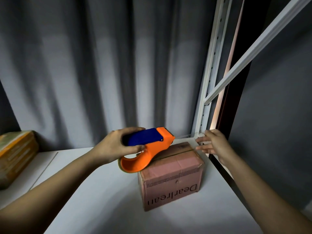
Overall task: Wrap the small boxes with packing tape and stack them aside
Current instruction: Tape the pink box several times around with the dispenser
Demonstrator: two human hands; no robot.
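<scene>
Dim room, grey curtain (101, 65) hanging across the whole back, and a white table (104, 191) in front of it. A small pink cardboard box (170, 174) sits on that table, and everything else is easiest to place off that box. It's got "Dearlream"-ish lettering on the near side, printed sideways, and a strip of tape looks to run over the top and down the front.

The person's left hand (116, 146) is curled round the blue handle of an orange tape dispenser (146, 147), fingers wrapped over the top and thumb underneath. The dispenser rests on the box's top, at its far left corner, with its round orange end hanging off the left edge.

The right hand (214, 142) hovers just beyond the box's far right corner, fingers spread and straight, holding nothing; can't tell if the fingertips touch the box.

Right of the box stands a white metal rack frame (207, 92). Way off left, at the table's edge, sits a yellowish taped parcel (15, 154).
</scene>
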